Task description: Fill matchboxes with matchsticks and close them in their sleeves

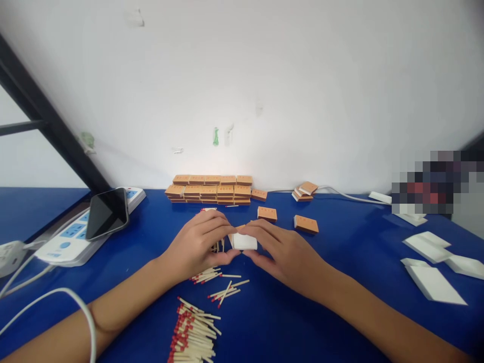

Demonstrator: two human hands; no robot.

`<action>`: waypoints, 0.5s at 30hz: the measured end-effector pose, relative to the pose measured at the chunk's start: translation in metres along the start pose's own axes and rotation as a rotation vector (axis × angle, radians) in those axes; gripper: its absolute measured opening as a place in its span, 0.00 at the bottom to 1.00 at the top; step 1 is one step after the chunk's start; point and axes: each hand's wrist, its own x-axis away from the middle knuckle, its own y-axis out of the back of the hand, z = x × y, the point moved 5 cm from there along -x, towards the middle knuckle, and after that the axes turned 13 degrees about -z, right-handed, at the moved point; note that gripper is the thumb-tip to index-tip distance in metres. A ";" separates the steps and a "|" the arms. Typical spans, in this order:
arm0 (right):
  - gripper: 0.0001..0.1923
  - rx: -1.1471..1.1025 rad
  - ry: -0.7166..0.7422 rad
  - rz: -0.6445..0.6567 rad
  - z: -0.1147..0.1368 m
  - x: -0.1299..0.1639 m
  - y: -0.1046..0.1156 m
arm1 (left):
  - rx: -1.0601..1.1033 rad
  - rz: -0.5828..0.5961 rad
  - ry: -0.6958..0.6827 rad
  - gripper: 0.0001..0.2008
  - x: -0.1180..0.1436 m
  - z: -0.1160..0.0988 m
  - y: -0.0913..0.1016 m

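Between my two hands is a small matchbox (245,242), its white part facing me and bits of orange and brown showing at the top and left edge. My left hand (202,239) pinches its left end with thumb and fingers. At its right end, my right hand (282,247) closes on it, fingers over the top and thumb below. My fingers hide part of the box. Loose red-tipped matches (207,275) lie under and in front of my left hand. A larger pile of matches (194,333) spreads nearer to me.
Orange matchboxes (209,191) are stacked along the wall, with single boxes (306,224) and a small stack (304,190) to the right. White paper trays (434,282) lie far right. A phone (108,214) rests on a power strip (71,237) at left; a white cable (88,315) crosses my left forearm.
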 end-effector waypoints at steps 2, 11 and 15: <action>0.17 -0.012 -0.049 -0.008 0.000 0.001 0.000 | 0.006 0.014 0.036 0.16 0.001 0.004 -0.002; 0.05 -0.234 -0.306 0.413 0.005 0.009 -0.003 | -0.129 -0.119 0.074 0.18 -0.001 0.015 0.010; 0.02 -0.279 -0.343 0.439 0.004 0.012 -0.008 | -0.146 -0.126 0.067 0.21 -0.001 0.013 0.009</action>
